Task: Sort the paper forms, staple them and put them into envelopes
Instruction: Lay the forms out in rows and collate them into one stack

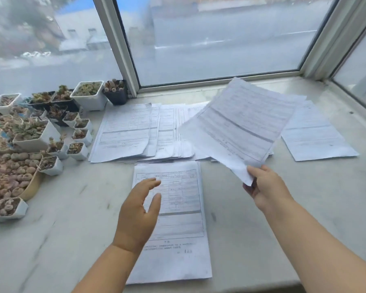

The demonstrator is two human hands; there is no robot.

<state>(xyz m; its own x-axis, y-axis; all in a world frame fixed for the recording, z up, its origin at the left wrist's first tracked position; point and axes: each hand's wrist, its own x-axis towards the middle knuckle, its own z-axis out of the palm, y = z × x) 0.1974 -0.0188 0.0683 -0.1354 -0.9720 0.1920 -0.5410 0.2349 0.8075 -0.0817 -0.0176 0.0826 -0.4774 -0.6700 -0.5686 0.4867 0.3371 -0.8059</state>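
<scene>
Right hand pinched the near corner of a lifted sheaf of white printed paper forms, fingers curled under, thumb on top; sheaf was tilted in the air over the spread. Left hand hovered flat and open, fingers straight, holding nothing, over the near white printed form lying square on the sill.

Pale grey marble window sill carried everything. Fanned spread of white forms lay at the back, beside the succulents; a separate white sheet lay apart at the right. Cluster of small white and black square pots of succulents sat at the left.

Handling, judged: paper light, floppy, thin, creased easily; a one-corner pinch let the sheaf sag. Better to support it with the flat left palm underneath or take an opposite edge. No stapler or envelopes identifiable.
</scene>
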